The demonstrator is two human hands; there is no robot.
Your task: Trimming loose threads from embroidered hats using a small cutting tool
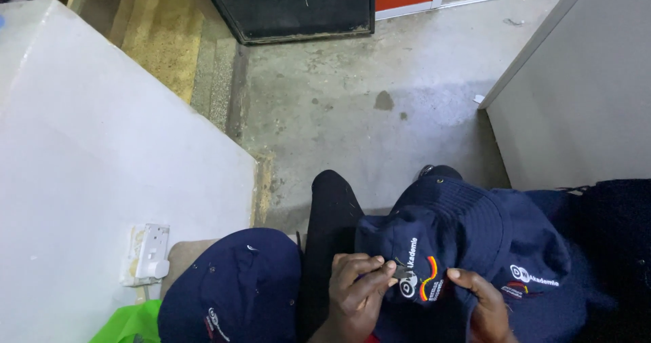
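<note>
Bare concrete floor [352, 92] fills the upper frame. Lower left, a spare navy hat [234, 285] lies idle. At lower centre, your left hand [356, 289] pinches a small metal tool [403, 272] against the navy hat's [461, 241] embroidered emblem; your right hand [485, 302] grips the fabric. You seem mid-trimming; next calls for taut cloth.

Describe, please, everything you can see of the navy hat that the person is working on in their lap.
The navy hat is a soft bucket hat of dark blue cloth with a stitched brim and small eyelets. An embroidered badge in white, red and yellow sits on its crown. It lies crown-up across the lap, over more hats. The left hand pinches a small metal tool against the badge; the right hand holds the cloth beside it.
</note>
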